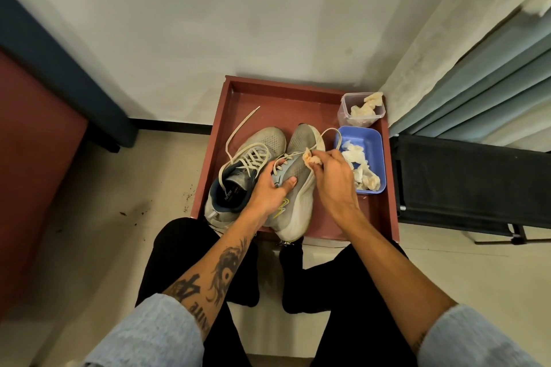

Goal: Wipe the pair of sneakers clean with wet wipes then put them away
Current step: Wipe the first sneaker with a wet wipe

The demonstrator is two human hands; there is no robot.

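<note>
Red tray [286, 89] on floor, holds both sneakers.
Left hand [269, 192]: fingers and thumb clasp tilted sneaker [301, 211] at laces.
Right hand [334, 182]: fingertips pinch crumpled wipe [311, 158] against its lace.
Second sneaker [259, 143]: upright, touching, left.
Blue tub [374, 140]: crumpled wipes.

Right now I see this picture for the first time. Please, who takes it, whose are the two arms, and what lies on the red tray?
There is no machine here. One camera sits on a person's head and looks down, so the two arms are that person's own. The left hand holds a grey sneaker steady, tilted on its side. The right hand pinches a crumpled wipe at its laces. A second sneaker stands beside it, laces loose. Both lie on a red tray. A blue tub and a clear container on the tray hold more crumpled wipes.
</note>
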